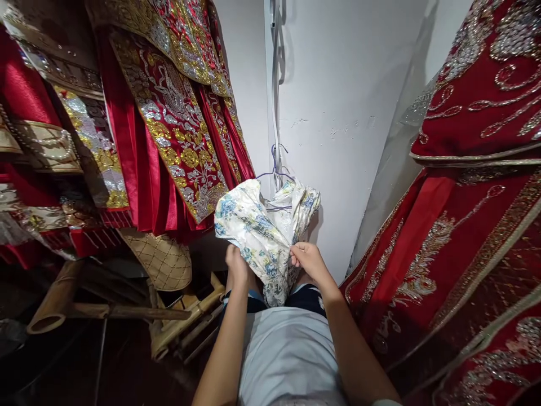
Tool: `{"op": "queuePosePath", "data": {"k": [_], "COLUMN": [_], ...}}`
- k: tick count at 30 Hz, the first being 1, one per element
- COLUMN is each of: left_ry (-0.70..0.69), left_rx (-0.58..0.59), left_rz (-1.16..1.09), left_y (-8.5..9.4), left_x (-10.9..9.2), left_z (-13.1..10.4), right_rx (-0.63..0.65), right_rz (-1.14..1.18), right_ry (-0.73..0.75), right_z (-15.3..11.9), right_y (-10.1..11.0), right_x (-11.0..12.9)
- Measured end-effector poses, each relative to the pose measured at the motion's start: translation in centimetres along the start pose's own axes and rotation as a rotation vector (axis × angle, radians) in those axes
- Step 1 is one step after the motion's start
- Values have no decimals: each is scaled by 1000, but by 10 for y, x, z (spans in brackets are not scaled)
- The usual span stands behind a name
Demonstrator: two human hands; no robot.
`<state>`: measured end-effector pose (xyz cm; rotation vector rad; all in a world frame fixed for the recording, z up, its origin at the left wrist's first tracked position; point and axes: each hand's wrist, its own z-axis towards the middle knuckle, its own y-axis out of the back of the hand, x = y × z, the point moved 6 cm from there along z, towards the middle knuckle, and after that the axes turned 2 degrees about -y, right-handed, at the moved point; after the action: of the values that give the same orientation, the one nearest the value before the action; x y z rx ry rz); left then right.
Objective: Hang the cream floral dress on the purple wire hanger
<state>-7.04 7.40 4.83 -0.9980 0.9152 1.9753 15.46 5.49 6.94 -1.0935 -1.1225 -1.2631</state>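
A white blouse (257,228) with blue and yellow flowers hangs in front of me on a purple hanger (274,171). Its puffed sleeves spread to both sides and its lower part hangs down between my legs. With finger and thumb pressed together, my right hand (307,260) pinches the cloth at the front, right of the middle. At the blouse's left side, below the sleeve, my left hand (237,264) is closed on the edge of the cloth. Its fingertips are partly hidden.
Red costumes with gold and silver embroidery (177,118) hang at the left, above a bamboo frame (169,327). More beaded red garments (439,248) fill the right side. A white metal rail (274,84) runs down the pale wall (338,73).
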Motion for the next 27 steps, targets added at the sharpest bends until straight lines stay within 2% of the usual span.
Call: {"op": "queuePosePath", "data": {"k": [2,3,4,6,8,10,13,16,20,24,27], "left_ry": [58,48,5,-160,-247,-237,-247,-316,-350,-372,-370], "left_rx": [-205,-254,-240,-25,140,193,230,261,293,325,316], "left_rz": [-2,-10,-28,-89,-158,-194,-207,-188,-145,-122,-134], "left_y": [16,17,13,-14,-41,-56,-62,-61,-68,-80,-85], "left_x": [-5,-11,-18,-35,-46,-48,-48,-46,-32,-15,-8], "left_z": [-11,-19,-28,-46,-61,-67,-63,-58,-57,-56,-51], "right_rx": [28,47,67,115,148,165,165,62,-80,-156,-130], "right_rz": [16,18,18,21,26,27,45,96,135,147,141], "right_ry": [-36,-46,-49,-40,-30,-22,-37,-37,55,162,235], "right_z": [1,2,3,3,2,1,6,24,63,89,89], "right_y": [-5,-10,-15,-28,-37,-39,-32,-15,0,-2,-11], "right_x": [-4,-5,-7,-9,-10,-9,0,28,95,151,165]}}
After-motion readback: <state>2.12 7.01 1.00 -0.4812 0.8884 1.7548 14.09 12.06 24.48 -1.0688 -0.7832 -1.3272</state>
